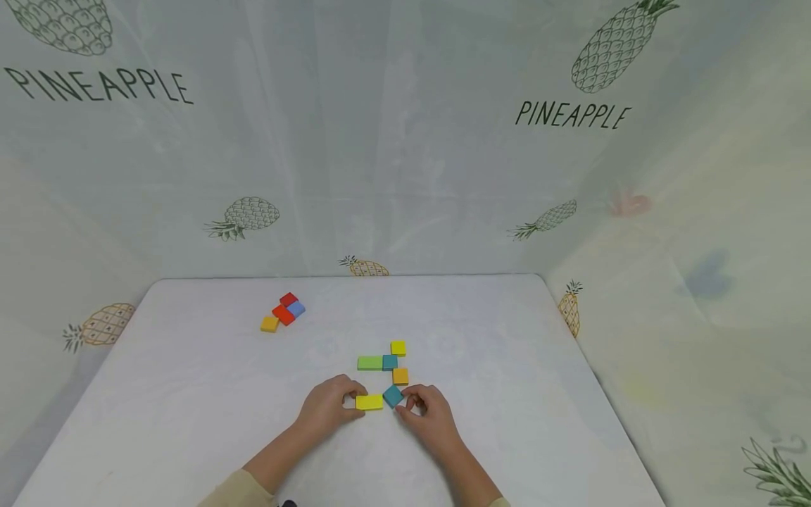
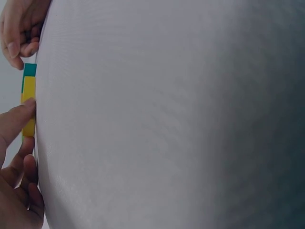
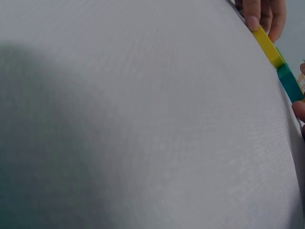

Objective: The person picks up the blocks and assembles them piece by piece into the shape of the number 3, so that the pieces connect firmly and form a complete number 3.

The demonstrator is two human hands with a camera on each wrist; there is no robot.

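My left hand (image 1: 328,407) pinches the left end of a long yellow block (image 1: 369,402) between thumb and forefinger. A teal square block (image 1: 393,396) sits at its right end, turned askew, and my right hand (image 1: 434,420) has thumb and forefinger at its right corner. In the left wrist view a fingertip lies along the yellow block (image 2: 29,87), with the teal block (image 2: 29,69) beyond. The right wrist view shows the yellow block (image 3: 268,46) end to end with the teal block (image 3: 289,83).
Just beyond the hands lie an orange square (image 1: 400,376), another teal square (image 1: 389,362), a light green long block (image 1: 370,362) and a yellow square (image 1: 398,348). Farther left are red blocks (image 1: 284,314), a blue block (image 1: 296,308) and an orange block (image 1: 269,324) on the white table (image 1: 190,394).
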